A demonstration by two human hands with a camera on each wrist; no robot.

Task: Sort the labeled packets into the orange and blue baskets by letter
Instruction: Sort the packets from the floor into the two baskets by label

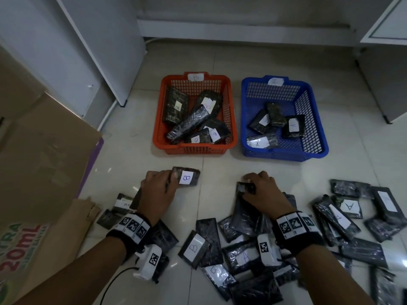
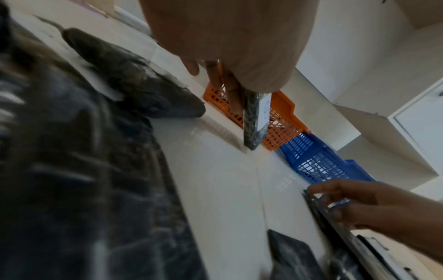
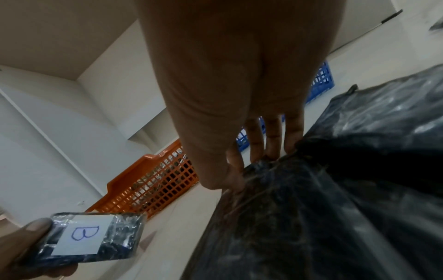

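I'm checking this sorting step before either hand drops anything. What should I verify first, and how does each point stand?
1. Left hand grips the B packet: ok.
2. Its label reads B: ok.
3. Orange basket tagged B, with room left: ok.
4. Right hand holds a dark packet: ok.
5. That packet's letter: cannot tell.
6. Blue basket tag legible: cannot tell.

Orange basket (image 1: pixel 230 111) on the left, blue basket (image 1: pixel 317 119) beside it, both in open grid mesh. The packets (image 1: pixel 240 256) were black and glossy, each with a white label (image 1: pixel 186 177) lettered in blue ink. Wristbands (image 1: pixel 133 225) showed black-and-white square codes; the floor tiles (image 1: pixel 211 170) were pale cream, the cardboard box (image 1: pixel 44 161) brown.
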